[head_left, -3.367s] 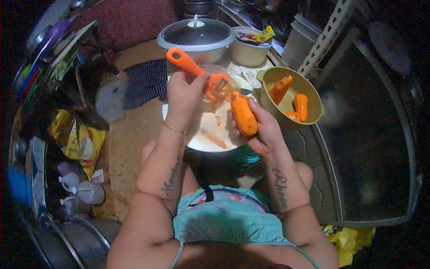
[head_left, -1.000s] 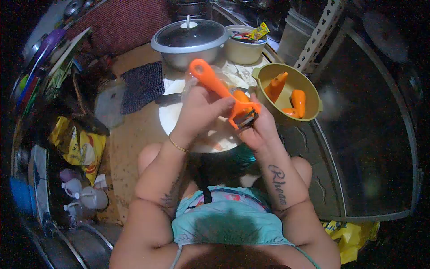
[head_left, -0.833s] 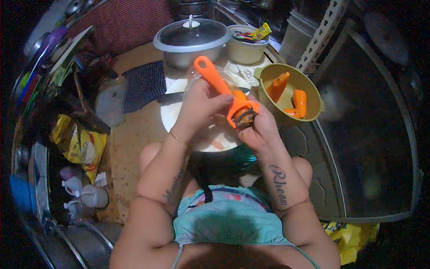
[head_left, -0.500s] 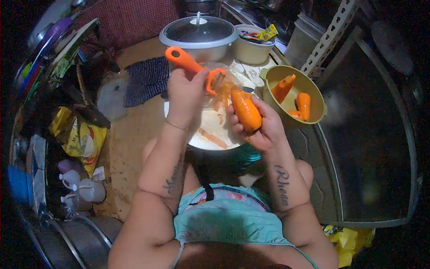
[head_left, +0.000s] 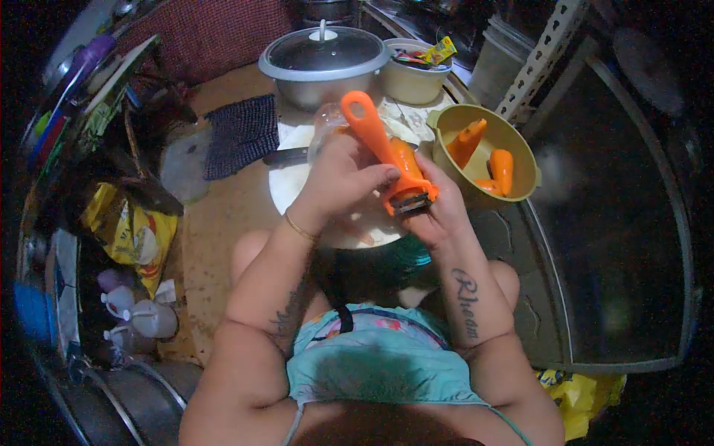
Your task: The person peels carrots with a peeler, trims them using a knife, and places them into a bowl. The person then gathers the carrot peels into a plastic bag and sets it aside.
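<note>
My left hand [head_left: 346, 175] is closed round an orange peeler [head_left: 372, 137], its handle pointing up and away from me. The peeler's bladed head lies over the near end of a carrot [head_left: 405, 157]. Gripped in my right hand [head_left: 444, 204], the carrot is partly covered by the peeler. Both hands are above a round white board [head_left: 286, 189], where some peel lies. A knife [head_left: 286, 157] rests at the board's left side, and a clear plastic bag [head_left: 331, 119] sits behind my left hand.
A yellowish bowl [head_left: 526, 149] with carrots stands at the right. Behind the board are a lidded pot [head_left: 327, 91] and a cream tub [head_left: 416, 85] holding packets. A dark woven cloth [head_left: 239, 137] lies left. Plastic jugs [head_left: 152, 320] stand on the lower left.
My left hand has brought the peeler rightward and toward me, from beside the carrot onto its near end. My right hand still holds the carrot and has barely moved.
</note>
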`<state>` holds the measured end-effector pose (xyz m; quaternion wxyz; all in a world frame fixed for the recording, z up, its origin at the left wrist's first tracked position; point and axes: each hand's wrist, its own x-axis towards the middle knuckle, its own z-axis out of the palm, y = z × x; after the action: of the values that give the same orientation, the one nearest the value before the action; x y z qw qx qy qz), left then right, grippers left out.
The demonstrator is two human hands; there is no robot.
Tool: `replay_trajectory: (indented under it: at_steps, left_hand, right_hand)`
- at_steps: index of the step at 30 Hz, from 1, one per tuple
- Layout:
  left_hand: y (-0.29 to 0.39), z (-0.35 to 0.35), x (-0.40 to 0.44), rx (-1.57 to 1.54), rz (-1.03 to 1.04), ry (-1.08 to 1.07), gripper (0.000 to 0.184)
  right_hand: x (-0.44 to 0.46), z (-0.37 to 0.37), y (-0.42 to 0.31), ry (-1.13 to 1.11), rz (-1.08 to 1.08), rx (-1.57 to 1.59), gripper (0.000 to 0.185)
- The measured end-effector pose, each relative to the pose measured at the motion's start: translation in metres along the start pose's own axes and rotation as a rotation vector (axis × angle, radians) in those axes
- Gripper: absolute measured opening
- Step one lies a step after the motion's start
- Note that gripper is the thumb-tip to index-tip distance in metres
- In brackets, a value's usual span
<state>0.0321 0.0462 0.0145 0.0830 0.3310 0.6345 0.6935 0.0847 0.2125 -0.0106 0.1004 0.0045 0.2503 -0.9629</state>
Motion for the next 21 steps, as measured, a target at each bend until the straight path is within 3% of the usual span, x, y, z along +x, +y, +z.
replay_trajectory:
  at_steps: [4,7,12,15,21]
  left_hand:
    - [0.0,0.0,0.003,-0.016,-0.033,0.104,0.035]
    - [-0.007,-0.006,0.01,-0.109,0.008,0.339,0.027]
    - [-0.003,-0.023,0.014,0.11,-0.028,0.624,0.022]
    - [0.002,-0.018,0.013,0.142,-0.023,0.675,0.025]
    - [0.018,-0.003,-0.002,0.132,-0.024,0.43,0.021]
  right_hand:
    - [0.0,-0.001,-0.003,0.024,-0.006,-0.067,0.043]
    - [0.005,-0.016,-0.003,0.1,0.013,-0.123,0.045]
    - [-0.001,-0.016,-0.006,0.035,0.15,-0.14,0.047]
    - [-0.002,-0.012,-0.008,0.025,0.136,-0.084,0.047]
    - [0.0,-0.007,-0.006,0.139,0.081,-0.106,0.044]
